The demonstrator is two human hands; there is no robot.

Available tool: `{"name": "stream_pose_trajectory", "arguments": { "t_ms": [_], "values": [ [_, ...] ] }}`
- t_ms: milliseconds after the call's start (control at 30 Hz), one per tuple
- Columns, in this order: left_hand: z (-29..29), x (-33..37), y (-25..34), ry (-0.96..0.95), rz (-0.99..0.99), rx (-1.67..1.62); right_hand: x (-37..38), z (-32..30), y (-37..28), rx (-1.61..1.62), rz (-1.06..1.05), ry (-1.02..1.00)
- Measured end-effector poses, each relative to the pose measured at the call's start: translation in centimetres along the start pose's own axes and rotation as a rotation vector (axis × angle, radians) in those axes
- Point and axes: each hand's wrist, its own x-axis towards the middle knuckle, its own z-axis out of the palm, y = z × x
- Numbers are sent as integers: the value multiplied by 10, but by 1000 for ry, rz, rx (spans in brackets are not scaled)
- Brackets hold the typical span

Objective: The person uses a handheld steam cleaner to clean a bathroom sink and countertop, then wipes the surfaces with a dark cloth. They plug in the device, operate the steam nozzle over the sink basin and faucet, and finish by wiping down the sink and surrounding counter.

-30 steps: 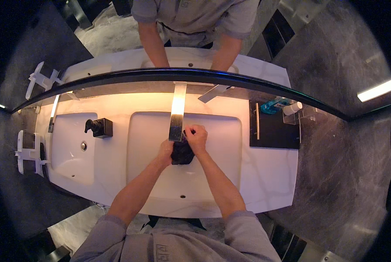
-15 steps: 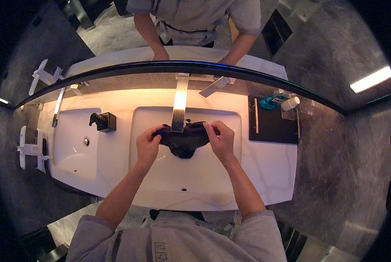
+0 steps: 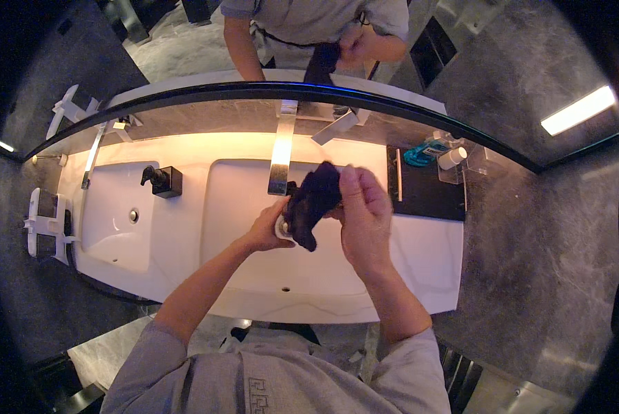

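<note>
My right hand [image 3: 366, 214] is raised over the right part of the basin, pinching a limp black cloth [image 3: 313, 200] by its upper edge. The cloth hangs bunched in front of the square metal tap [image 3: 280, 162]. Low in the white basin [image 3: 237, 183], my left hand [image 3: 266, 229] is open, thumb and fingers apart around the round drain [image 3: 282, 226]. The cloth covers part of that drain and some of the left fingertips.
A black pump bottle [image 3: 163, 181] stands between this basin and a second basin [image 3: 119, 241] on the left. On the right, a black tray [image 3: 427, 196] carries a blue bottle [image 3: 423, 153] and a white-capped container [image 3: 453, 159]. A wide mirror [image 3: 323, 90] crosses behind the tap.
The cloth was stretched between both hands under the tap. My left hand has let go and moved down to the drain, while my right hand has lifted the cloth up and to the right.
</note>
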Motion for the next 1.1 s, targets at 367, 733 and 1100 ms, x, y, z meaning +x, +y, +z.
{"name": "stream_pose_trajectory", "arguments": {
  "t_ms": [367, 733, 1100],
  "values": [
    [23, 48, -20, 305, -632, -607, 5, -23, -19, -162, -158, 72],
    [-2, 29, 45, 326, -437, -272, 26, -33, 210, -959, -151, -63],
    [9, 8, -51, 204, -319, -297, 7, -14, 169, 436, 328, 55]
  ]
}}
